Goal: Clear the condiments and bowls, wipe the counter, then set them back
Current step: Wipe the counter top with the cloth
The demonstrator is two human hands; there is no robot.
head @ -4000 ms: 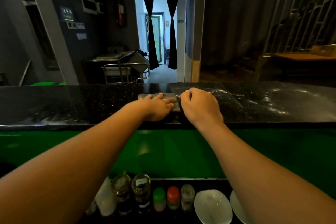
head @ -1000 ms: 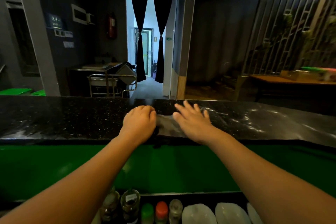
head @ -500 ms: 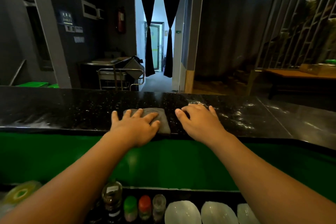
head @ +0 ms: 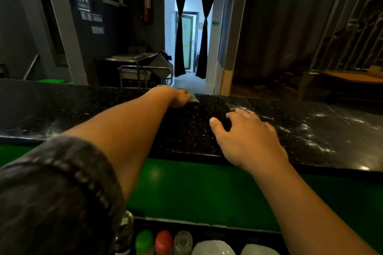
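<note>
Cloth seemingly gripped by left hand at counter's rear; right hand's fingers apart.

Room dim. Main light comes from bright doorway beyond left hand, blown out white. Wet counter right of right hand shows pale glare streaks. Sleeve nearest camera blurred. Wide-angle bend at edges: railing, pillar lean. Bottles below hands soft, shadowed.
</note>
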